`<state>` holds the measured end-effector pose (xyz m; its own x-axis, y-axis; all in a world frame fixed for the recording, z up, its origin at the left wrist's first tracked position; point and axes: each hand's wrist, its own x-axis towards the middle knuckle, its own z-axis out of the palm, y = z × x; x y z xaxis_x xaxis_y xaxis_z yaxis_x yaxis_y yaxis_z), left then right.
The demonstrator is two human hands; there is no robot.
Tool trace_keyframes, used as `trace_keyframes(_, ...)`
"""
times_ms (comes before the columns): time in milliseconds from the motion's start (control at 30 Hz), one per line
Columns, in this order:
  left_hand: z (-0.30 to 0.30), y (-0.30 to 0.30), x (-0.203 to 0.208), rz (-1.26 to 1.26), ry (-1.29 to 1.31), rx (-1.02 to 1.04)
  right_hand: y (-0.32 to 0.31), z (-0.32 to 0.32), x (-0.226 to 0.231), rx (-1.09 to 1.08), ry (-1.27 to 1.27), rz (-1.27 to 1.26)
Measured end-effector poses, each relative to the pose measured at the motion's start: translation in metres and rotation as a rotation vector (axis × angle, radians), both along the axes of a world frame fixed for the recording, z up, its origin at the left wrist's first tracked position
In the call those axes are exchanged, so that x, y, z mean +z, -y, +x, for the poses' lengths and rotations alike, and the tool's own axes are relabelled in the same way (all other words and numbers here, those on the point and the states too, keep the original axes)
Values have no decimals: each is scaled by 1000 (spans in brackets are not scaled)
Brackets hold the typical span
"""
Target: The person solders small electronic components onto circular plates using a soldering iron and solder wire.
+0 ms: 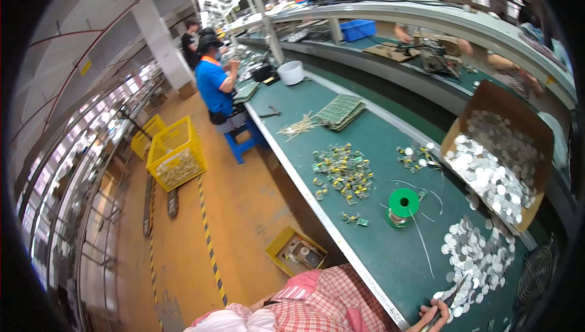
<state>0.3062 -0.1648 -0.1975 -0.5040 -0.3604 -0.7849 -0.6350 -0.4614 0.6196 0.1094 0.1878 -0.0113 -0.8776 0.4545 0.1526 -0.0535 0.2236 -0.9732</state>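
Note:
At the lower right edge, my right hand (431,316) is closed around a slender dark tool (450,299), maybe tweezers. The tool's tip reaches into a loose heap of silvery round discs (478,259) on the green bench top. Part of this hand is cut off by the frame edge. My left hand is out of sight. Beyond the heap, a tilted cardboard box (458,126) holds many more discs. A green spool (403,205) of thin wire stands nearer the middle, a loose strand trailing toward the discs.
Small boards with yellow parts (345,172) lie in a pile, with green panels (341,112) and thin sticks (298,127) behind. A white tub (291,73) stands farther off. A fan (536,274) sits at right. Yellow crates (177,152) are on the floor; people work nearby.

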Motion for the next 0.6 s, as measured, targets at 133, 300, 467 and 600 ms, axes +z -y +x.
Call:
trace_keyframes(133, 15, 8, -20, -24, 19, 34, -5, -1, -8, -8, -29, 54)
trace_keyframes(300, 12, 7, -42, -50, 41, -20, -9, -5, -20, 14, -36, -7)
trace_keyframes(467, 32, 15, -74, -66, 58, -131, -11, -10, -21, 35, -71, 24)
trace_keyframes(600, 8, 18, -91, -72, 70, -224, -11, -11, -22, 35, -87, 10)
